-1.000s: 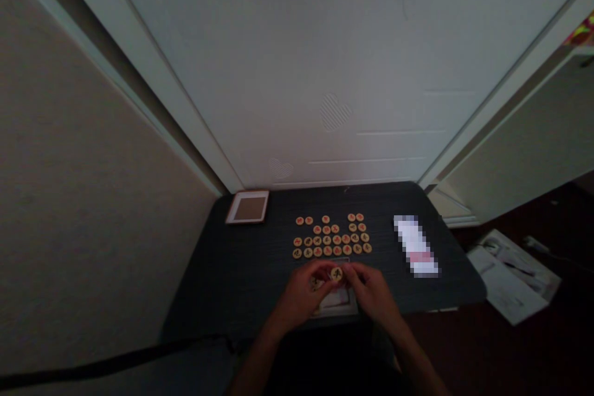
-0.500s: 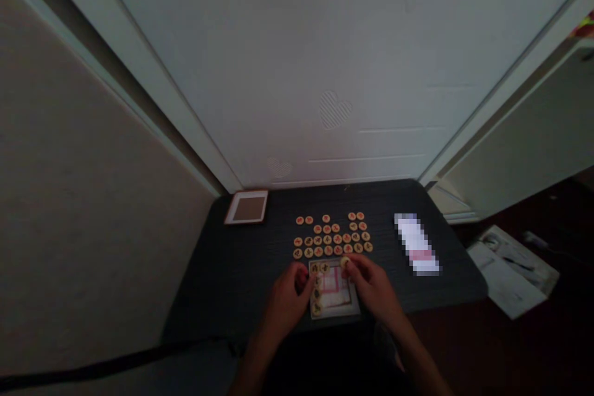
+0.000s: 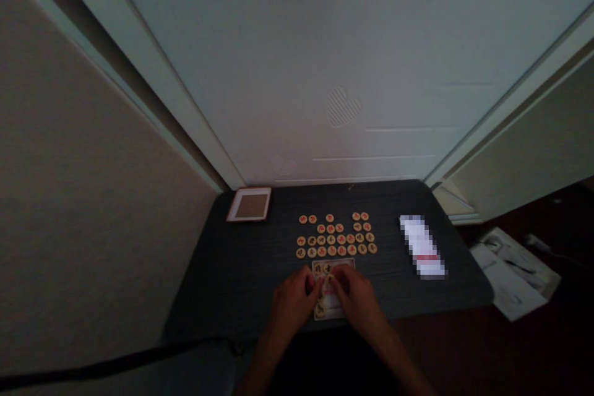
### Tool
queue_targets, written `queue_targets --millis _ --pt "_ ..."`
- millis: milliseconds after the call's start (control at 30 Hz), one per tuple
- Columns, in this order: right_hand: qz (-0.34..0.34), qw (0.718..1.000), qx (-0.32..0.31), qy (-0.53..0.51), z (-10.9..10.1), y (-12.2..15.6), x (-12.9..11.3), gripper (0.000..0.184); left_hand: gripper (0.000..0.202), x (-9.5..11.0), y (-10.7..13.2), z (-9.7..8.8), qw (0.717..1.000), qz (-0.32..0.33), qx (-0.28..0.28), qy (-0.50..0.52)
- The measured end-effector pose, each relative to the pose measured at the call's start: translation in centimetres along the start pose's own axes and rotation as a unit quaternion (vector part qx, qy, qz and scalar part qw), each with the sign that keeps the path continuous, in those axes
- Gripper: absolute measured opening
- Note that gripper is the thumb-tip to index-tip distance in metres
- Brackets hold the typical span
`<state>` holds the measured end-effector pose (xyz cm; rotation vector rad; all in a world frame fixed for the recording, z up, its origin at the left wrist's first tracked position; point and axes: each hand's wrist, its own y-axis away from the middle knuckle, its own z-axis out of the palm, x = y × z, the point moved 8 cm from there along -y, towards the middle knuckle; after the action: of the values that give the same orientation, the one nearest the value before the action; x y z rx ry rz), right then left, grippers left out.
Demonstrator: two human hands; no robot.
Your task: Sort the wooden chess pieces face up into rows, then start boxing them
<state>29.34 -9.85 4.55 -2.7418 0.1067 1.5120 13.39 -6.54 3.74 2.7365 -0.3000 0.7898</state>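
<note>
My right hand (image 3: 355,294) pinches a round Chinese chess piece (image 3: 330,278) with dark lettering, over a shallow square box (image 3: 342,313). Along the box's left side and top lie several pieces, among them a piece (image 3: 320,309) in the lower left corner. My left hand (image 3: 293,298) is at the box's left edge, thumb and fingers drawn together over the left column; whether it grips anything is hidden. Beyond the box, flat wooden pieces with red or dark lettering form rows, including a red-lettered piece (image 3: 342,250) in the nearest row.
The dark table (image 3: 223,284) stands against a white panel (image 3: 278,74) with heart patterns. A white-framed square lid or tray (image 3: 253,205) lies at the back left. A blurred-out long item (image 3: 421,246) lies at the right. An open white box (image 3: 515,269) is below, on the right.
My right hand has moved left across the box with the piece, close to my left hand. The view has shifted slightly; the rows of pieces look the same.
</note>
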Motion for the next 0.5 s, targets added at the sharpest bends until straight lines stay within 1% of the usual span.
queue_targets --millis 167,333,500 --pt "0.012 0.999 0.0 0.046 0.6 -0.1 0.6 0.007 0.02 0.2 -0.1 -0.2 1.0 0.007 -0.017 0.012" --pt "0.001 0.995 0.001 0.104 1.1 -0.1 0.6 0.008 0.011 0.0 -0.1 -0.2 1.0 -0.002 -0.019 0.017" --pt "0.001 0.99 0.003 0.14 1.4 -0.2 1.0 0.01 0.008 -0.2 0.1 -0.3 0.999 -0.003 -0.02 0.038"
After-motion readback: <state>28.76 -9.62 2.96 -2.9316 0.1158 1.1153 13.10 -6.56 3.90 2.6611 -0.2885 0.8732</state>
